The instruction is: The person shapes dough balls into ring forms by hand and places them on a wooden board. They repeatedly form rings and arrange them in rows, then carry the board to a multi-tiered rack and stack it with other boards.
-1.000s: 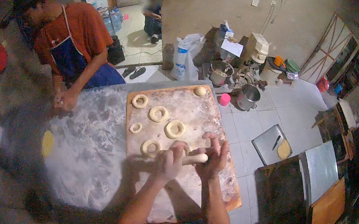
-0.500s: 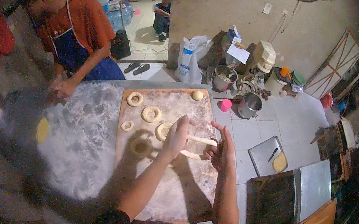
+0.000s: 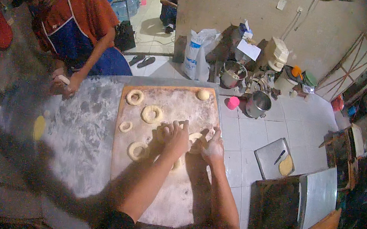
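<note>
A pale dough ring (image 3: pixel 195 136) lies low over the floured wooden board (image 3: pixel 160 206), between my two hands. My right hand (image 3: pixel 213 149) has its thumb and fingers closed on the ring's right edge. My left hand (image 3: pixel 176 136) is beside it with fingers spread and bent downward, partly covering another ring on the board. To the left lie more rings: a far one (image 3: pixel 128 96), a thick one (image 3: pixel 146 114), a small one (image 3: pixel 121 126) and a nearer one (image 3: pixel 131 150). More dough shows partly behind my left forearm. A round dough ball (image 3: pixel 203 95) rests near the board's far right corner.
A co-worker in a blue apron (image 3: pixel 79 47) handles dough across the floured table (image 3: pixel 77 155), left. A pink cup (image 3: pixel 232 103), metal pots (image 3: pixel 258 105) and a white sack (image 3: pixel 198 55) stand on the floor beyond. A tray with a knife (image 3: pixel 267 158) lies right, beside a cabinet (image 3: pixel 318 196).
The ring stretched between my raised hands has come down to the board, and my hands have lowered. The co-worker's head has turned and a piece of dough now shows in the co-worker's hands.
</note>
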Tool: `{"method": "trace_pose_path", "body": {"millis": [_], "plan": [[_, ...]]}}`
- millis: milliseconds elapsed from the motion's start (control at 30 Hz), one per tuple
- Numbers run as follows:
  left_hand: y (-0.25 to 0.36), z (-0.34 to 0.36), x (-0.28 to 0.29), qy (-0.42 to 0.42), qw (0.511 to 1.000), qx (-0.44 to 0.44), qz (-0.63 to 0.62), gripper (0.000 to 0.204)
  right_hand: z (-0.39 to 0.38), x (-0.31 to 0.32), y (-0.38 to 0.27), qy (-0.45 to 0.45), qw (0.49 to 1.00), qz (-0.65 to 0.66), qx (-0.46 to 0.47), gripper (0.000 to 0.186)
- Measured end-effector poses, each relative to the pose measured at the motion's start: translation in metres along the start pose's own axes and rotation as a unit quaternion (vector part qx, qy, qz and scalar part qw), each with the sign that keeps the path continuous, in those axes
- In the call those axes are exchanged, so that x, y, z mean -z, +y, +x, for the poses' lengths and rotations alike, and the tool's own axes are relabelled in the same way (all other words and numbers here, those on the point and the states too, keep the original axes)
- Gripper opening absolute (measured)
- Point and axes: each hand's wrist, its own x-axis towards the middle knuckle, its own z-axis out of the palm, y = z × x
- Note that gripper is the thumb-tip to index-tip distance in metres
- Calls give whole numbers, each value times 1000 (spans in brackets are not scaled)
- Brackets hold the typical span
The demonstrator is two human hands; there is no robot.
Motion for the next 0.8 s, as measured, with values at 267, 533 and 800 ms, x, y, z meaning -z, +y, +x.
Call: {"method": "trace_pose_path", "body": {"millis": [267,533,800], "plan": [[-12,-23,4,89,984,-54,-143,76,96,-6,9,39,996,-70,27,56],[-141,-116,-24,276,918,-52,-281,47,269,-86,10,101,953,-160,238,35],[-296,-302,-37,331,830,124,-431,30,21,-196,-199,-252,879,306,265,48]]}}
